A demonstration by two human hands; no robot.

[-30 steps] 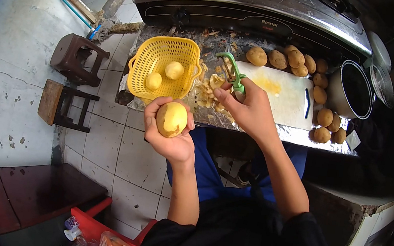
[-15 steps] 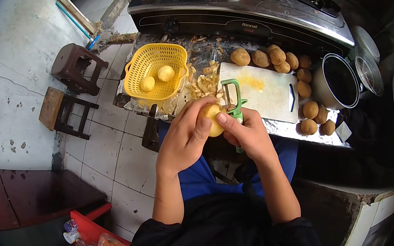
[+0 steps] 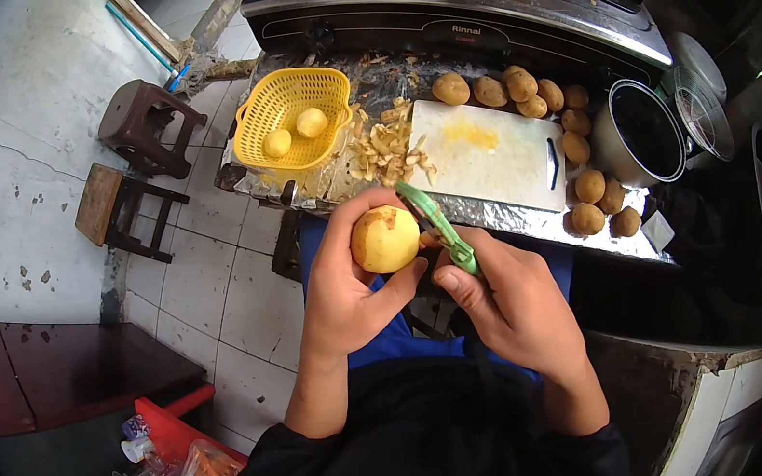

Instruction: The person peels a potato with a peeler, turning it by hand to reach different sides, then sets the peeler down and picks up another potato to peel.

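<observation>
My left hand [image 3: 341, 281] is wrapped round a mostly peeled potato [image 3: 386, 239], which has brown skin left near its top. My right hand [image 3: 518, 301] grips a green peeler [image 3: 440, 232], its head just above and to the right of the potato. Beyond my hands lies a white cutting board [image 3: 497, 172] with a yellow stain. Potato peels [image 3: 383, 151] are heaped at its left edge. Two peeled potatoes [image 3: 311, 122] sit in a yellow basket [image 3: 261, 90]. Several unpeeled potatoes [image 3: 521, 84] line the board's far and right sides.
A stove [image 3: 383, 14] stands behind the foil-covered surface [image 3: 501, 218]. At the right are a metal pot [image 3: 619, 155] and a strainer [image 3: 705, 113]. A brown stool [image 3: 148, 127] and a small wooden stool [image 3: 101, 208] stand on the left.
Both hands have come nearer to my body and the peeler has tilted. The potato has turned, showing more of its peeled surface. More peels lie against the board's left edge, and the view has shifted slightly.
</observation>
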